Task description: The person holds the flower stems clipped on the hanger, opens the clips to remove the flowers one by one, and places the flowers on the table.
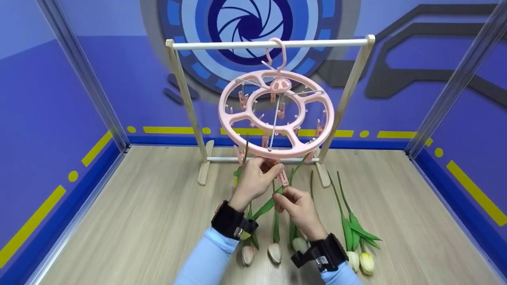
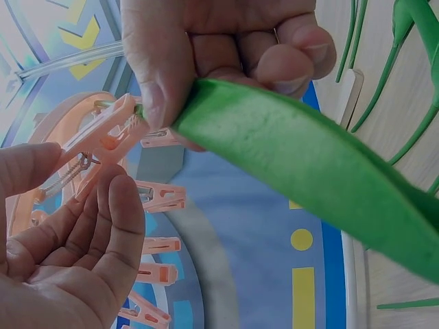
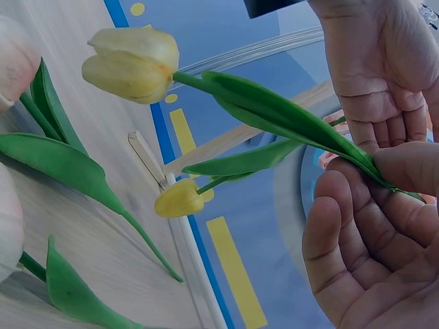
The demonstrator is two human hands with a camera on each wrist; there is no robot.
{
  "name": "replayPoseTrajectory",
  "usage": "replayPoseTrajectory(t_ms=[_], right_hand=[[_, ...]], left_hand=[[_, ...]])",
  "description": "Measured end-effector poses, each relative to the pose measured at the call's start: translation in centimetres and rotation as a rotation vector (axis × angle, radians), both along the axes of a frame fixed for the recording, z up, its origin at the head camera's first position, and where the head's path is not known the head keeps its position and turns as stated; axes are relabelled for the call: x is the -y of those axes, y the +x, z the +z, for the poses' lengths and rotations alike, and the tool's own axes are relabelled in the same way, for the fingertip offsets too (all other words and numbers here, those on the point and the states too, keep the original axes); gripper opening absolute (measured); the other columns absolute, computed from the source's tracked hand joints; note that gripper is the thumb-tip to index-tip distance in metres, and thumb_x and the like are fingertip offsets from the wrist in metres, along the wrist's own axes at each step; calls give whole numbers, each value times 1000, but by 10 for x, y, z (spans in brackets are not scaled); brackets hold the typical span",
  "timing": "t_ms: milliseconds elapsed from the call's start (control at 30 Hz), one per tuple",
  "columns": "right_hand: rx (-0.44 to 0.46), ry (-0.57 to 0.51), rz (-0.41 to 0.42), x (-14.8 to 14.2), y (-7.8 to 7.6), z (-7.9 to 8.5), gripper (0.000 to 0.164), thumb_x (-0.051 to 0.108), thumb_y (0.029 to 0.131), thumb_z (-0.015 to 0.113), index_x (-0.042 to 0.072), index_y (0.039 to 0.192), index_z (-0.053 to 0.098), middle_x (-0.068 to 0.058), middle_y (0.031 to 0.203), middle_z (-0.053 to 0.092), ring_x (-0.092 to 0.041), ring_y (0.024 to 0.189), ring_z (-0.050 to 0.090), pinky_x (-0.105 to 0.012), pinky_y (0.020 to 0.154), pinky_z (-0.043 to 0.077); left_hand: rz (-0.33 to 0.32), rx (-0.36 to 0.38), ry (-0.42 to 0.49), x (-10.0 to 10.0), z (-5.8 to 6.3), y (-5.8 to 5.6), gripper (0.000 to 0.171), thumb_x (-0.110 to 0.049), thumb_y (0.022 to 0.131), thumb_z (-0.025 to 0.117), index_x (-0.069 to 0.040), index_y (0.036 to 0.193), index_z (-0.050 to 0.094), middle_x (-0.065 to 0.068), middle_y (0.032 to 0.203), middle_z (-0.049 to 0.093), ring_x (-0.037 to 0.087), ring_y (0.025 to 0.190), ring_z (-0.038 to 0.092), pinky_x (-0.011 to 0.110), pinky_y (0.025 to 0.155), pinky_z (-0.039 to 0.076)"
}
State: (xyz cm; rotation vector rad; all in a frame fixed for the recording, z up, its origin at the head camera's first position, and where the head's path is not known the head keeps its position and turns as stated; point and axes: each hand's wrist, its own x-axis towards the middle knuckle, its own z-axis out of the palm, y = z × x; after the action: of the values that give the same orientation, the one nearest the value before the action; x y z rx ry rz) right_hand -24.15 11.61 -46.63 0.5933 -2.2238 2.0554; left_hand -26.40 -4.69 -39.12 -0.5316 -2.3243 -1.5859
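Observation:
My left hand (image 1: 253, 180) pinches the handles of a pink clothespin (image 1: 283, 178), which hangs from the front rim of a round pink drying hanger (image 1: 263, 151). Just below it, my right hand (image 1: 300, 208) pinches the stem of a pale yellow tulip (image 3: 130, 65) between thumb and fingers. The stem's end is at the clothespin's jaws in the left wrist view, where the tulip's broad green leaf (image 2: 295, 151) slants down to the right. Whether the clothespin bears on the stem, I cannot tell. A second yellow tulip (image 3: 178, 199) is visible behind in the right wrist view.
A wooden stand (image 1: 184, 85) carries the hanger by its hook on a white crossbar (image 1: 222, 45). Several other pink clothespins (image 1: 243, 99) dangle from the rings. Tulips lie on the table, including a pinkish one (image 1: 274, 252) and a yellow one (image 1: 367, 263) at right.

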Motion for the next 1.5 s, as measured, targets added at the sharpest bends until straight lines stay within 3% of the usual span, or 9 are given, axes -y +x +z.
replayPoseTrajectory(t_ms=[833, 1133, 1500], right_hand=[[-13, 18, 14, -3, 0, 1, 17, 1, 98, 65, -7, 83, 66, -18, 72, 67, -11, 64, 62, -23, 63, 52], [53, 17, 45, -3, 2, 1, 17, 3, 99, 65, -11, 89, 66, -17, 76, 69, -14, 68, 65, -28, 68, 55], [97, -2, 77, -5, 2, -2, 18, 4, 100, 64, -13, 96, 66, -22, 79, 68, -16, 69, 66, -27, 69, 56]], left_hand=[[-24, 6, 47, 3, 0, 0, 20, -19, 99, 70, 0, 104, 74, 9, 80, 71, 9, 70, 60, 23, 64, 48], [12, -4, 14, 4, -1, 0, 23, -22, 99, 70, 0, 105, 73, 9, 89, 72, 12, 76, 62, 24, 70, 50], [27, -12, 36, 4, -1, -1, 18, -19, 101, 67, -2, 106, 71, 8, 94, 72, 14, 81, 63, 26, 73, 51]])
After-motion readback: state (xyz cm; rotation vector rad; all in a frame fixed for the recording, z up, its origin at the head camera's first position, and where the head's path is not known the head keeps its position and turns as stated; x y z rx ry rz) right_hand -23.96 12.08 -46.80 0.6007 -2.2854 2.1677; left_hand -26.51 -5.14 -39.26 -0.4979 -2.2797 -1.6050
